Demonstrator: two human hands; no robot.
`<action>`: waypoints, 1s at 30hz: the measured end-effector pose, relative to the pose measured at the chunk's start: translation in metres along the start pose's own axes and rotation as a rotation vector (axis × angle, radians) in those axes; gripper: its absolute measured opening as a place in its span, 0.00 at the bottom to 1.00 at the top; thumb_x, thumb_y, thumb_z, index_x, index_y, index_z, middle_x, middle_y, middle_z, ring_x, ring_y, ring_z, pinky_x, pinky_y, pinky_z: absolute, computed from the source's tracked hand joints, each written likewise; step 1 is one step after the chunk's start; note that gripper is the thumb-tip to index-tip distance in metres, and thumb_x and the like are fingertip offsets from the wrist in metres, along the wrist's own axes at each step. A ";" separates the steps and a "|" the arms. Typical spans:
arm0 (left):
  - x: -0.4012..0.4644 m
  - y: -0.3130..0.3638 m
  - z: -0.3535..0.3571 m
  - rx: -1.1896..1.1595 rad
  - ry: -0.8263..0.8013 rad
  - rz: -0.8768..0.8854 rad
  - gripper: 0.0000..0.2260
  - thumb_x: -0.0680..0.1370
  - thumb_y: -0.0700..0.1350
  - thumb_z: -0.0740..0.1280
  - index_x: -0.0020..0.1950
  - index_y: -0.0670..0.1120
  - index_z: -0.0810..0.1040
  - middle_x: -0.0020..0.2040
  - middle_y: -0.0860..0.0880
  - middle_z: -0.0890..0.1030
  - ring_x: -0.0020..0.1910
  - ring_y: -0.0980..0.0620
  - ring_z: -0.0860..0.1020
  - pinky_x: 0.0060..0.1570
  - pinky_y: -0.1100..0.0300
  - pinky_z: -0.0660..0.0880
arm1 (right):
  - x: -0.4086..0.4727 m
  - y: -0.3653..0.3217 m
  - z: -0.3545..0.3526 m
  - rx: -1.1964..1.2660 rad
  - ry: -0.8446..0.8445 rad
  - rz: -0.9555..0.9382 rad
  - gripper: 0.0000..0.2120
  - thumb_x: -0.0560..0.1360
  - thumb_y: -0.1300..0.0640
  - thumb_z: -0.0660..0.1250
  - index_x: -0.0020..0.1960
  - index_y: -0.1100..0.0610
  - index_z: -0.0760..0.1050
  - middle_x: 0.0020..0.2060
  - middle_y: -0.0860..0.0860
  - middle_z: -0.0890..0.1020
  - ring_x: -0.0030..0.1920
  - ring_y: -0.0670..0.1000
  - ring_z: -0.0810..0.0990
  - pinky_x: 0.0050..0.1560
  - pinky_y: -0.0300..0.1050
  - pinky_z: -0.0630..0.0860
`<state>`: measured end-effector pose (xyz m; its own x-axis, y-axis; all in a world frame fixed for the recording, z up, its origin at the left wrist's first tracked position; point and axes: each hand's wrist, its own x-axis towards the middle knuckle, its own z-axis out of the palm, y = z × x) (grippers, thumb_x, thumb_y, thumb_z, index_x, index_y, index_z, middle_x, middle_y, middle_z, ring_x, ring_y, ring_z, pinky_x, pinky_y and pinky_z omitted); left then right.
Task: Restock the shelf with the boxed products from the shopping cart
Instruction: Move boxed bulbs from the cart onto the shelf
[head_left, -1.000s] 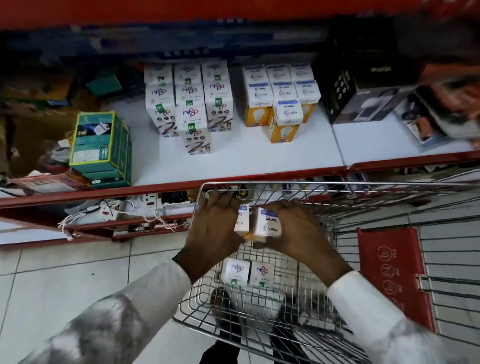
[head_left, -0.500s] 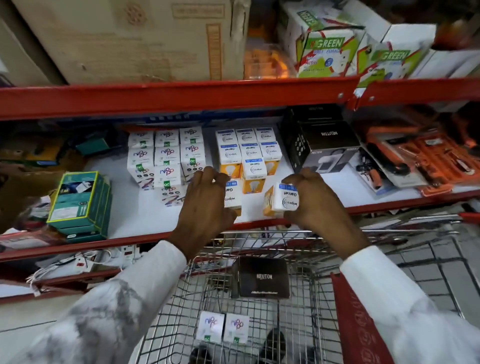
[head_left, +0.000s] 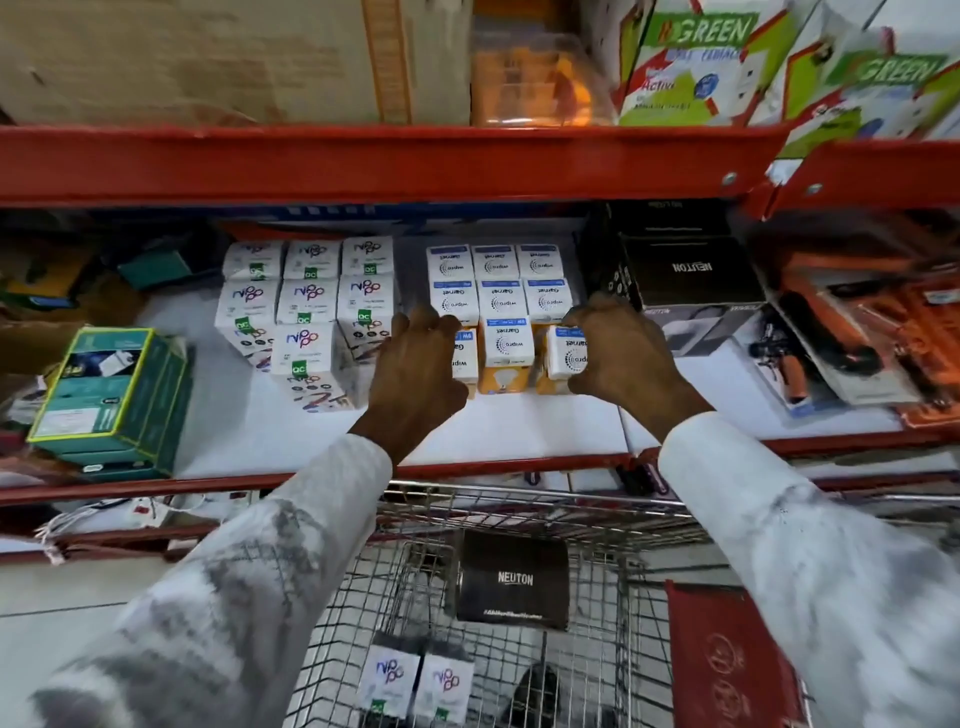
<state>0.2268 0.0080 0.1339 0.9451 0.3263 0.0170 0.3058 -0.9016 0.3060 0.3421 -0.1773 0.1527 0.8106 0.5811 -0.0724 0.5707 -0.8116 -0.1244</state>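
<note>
Both arms reach forward over the shopping cart (head_left: 519, 512) onto the white shelf (head_left: 519, 431), sleeves white, wrists bent down. The left hand (head_left: 415, 364) curls around a white-and-orange bulb box (head_left: 464, 358), fingers over its top, grasping it at the left end of the front row. The right hand (head_left: 618, 353) grasps a second bulb box (head_left: 567, 358) at the row's right end, tipped so its printed top faces left. Between them stands an upright box reading "wipro Garnet" (head_left: 506, 343), with more of the same in rows behind, toward the shelf's back edge. To the left stand white boxes (head_left: 306, 306) with green "QC" marks. A black "NEUTON" box (head_left: 691, 278) sits on the right; another "NEUTON" box (head_left: 513, 581) stays in the cart.
</note>
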 end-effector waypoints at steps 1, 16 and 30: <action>0.003 0.000 0.001 0.002 -0.012 -0.008 0.31 0.65 0.40 0.76 0.67 0.41 0.73 0.63 0.40 0.73 0.62 0.38 0.71 0.56 0.45 0.77 | 0.003 0.000 0.001 -0.028 -0.001 -0.008 0.29 0.60 0.51 0.79 0.60 0.54 0.77 0.56 0.55 0.77 0.58 0.58 0.76 0.53 0.51 0.76; 0.022 -0.010 0.031 -0.027 -0.033 -0.003 0.25 0.64 0.38 0.72 0.60 0.42 0.75 0.62 0.41 0.73 0.63 0.36 0.72 0.52 0.45 0.81 | 0.015 -0.005 0.016 0.019 -0.044 0.000 0.34 0.63 0.58 0.78 0.68 0.55 0.73 0.62 0.57 0.76 0.62 0.59 0.73 0.56 0.52 0.76; -0.060 -0.019 0.010 0.071 -0.009 0.134 0.30 0.72 0.48 0.70 0.73 0.46 0.68 0.76 0.41 0.65 0.71 0.35 0.65 0.65 0.40 0.68 | -0.050 -0.025 0.032 0.104 0.083 -0.021 0.32 0.69 0.60 0.73 0.72 0.56 0.70 0.70 0.54 0.74 0.69 0.58 0.71 0.63 0.52 0.74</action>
<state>0.1650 0.0026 0.1175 0.9790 0.1991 0.0447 0.1835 -0.9548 0.2338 0.2829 -0.1846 0.1280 0.8091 0.5875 0.0125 0.5744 -0.7863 -0.2274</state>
